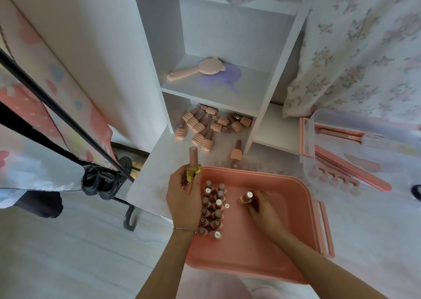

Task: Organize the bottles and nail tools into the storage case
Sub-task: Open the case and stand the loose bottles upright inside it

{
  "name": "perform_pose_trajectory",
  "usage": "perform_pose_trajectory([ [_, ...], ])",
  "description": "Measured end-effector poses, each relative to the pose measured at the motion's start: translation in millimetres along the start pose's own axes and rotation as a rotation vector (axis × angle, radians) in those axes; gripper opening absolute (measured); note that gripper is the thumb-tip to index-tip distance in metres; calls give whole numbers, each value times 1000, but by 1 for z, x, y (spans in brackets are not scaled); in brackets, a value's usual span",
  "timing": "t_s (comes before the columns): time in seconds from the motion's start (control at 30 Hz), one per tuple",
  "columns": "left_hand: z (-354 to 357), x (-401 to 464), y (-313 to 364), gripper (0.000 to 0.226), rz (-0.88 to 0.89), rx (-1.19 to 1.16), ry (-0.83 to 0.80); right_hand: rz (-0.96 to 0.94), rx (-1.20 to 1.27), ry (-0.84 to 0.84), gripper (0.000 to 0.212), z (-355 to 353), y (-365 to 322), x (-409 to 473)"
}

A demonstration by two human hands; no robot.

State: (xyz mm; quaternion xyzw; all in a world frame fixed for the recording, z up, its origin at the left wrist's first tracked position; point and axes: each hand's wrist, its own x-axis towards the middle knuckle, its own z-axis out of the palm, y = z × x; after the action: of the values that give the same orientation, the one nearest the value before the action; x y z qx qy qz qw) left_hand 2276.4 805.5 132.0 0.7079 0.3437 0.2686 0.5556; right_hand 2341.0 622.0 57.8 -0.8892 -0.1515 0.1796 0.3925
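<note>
Nearest the person sits the pink storage case [284, 248], open on the floor, its handle at the right edge. Inside it, along the left wall, a cluster of bottles [213, 209] stands upright in two rough rows, caps up. The left hand [184, 198] is at the case's left rim, fingers wrapped around several bottles; one tall bottle [193, 159] sticks up out of the fist, long axis vertical, cap pointing away. The right hand [262, 209] is lower, in the middle of the case, fingers curled on a single bottle [247, 196] that leans with its cap toward the standing cluster. That cluster lies just to the left of this bottle, so the right hand looks the nearer one for setting it upright beside the rows. Beyond the case's far edge, more bottles [205, 125] lie on their sides in a loose pile on the bottom shelf [227, 139] of the white unit, well apart from both hands. To the far right a clear tray [319, 125] holds nail files [355, 168] and toe separators [337, 181].
</note>
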Motion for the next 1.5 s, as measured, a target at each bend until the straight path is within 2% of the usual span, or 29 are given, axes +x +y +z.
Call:
perform_pose_trajectory([
  [0.6, -1, -1, 0, 17, 18, -3, -7, -23, 47, 41, 23, 13, -22, 13],
  [1.1, -1, -1, 1, 22, 30, 22, -5, -14, 69, 11, 25, 13, -23, 13],
  [1.37, -2, -2, 1, 21, 48, 31, -20, 49, 35, -65, 42, 4, -13, 8],
  [1.5, -4, -3, 3, 25, 74, 55, -39, 65, 17, -26, 26, -11, -14, 2],
])
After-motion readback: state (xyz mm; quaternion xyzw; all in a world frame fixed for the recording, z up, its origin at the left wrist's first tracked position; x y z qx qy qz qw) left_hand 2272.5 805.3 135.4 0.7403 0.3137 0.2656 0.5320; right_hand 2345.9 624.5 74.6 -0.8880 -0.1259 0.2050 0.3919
